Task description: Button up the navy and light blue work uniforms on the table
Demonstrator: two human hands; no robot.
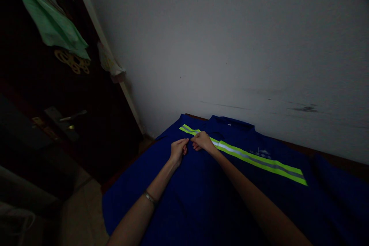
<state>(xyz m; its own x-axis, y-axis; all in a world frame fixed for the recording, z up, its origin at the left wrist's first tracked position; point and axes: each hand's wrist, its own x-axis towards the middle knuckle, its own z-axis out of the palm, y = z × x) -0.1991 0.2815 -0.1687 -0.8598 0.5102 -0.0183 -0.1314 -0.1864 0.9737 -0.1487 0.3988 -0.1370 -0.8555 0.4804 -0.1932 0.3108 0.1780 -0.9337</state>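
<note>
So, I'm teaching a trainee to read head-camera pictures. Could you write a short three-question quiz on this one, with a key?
1. Multiple choice: on which of the person's forearms is the bracelet worn?
A) Right
B) Left
C) Both

2. True or false: the left hand and the right hand are at opposite ends of the blue garment.

3. Fill in the blank: the green cloth hangs in front of a dark ____ with a handle.

Key:
1. B; it is on the left forearm.
2. False; the hands are close together at the garment.
3. Door.
</note>
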